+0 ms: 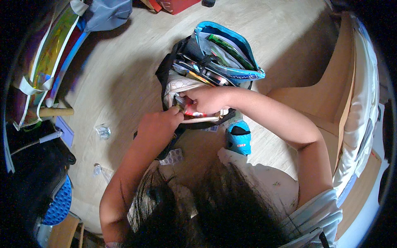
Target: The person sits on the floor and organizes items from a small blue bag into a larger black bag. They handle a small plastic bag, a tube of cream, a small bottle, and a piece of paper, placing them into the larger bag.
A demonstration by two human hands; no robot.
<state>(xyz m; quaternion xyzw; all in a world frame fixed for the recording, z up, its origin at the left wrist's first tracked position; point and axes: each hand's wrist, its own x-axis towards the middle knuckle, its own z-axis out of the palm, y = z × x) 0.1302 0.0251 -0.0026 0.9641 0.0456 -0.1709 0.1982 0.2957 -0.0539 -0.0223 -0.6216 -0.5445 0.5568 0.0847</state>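
Note:
A black bag (162, 69) stands on the floor, filled with several things. At its near side a cream zippered pouch (181, 82) gapes, and my right hand (206, 100) reaches inside it, by a red and white packet (192, 111); whether the fingers grip it I cannot tell. My left hand (162, 124) pinches the left part of the pouch's zippered rim. Behind the pouch are books or folders (198, 76) on edge. A blue zippered case (257, 74) lies open at the top, with green and white packets (231, 49) in it.
A blue slipper (238, 139) is on the floor right of the bag. Small clear plastic packets (103, 131) lie to the left, another (172, 156) near my left forearm. A cardboard box (313, 102) stands at right. Transparent bags (51, 59) and a blue textured object (59, 201) are at left.

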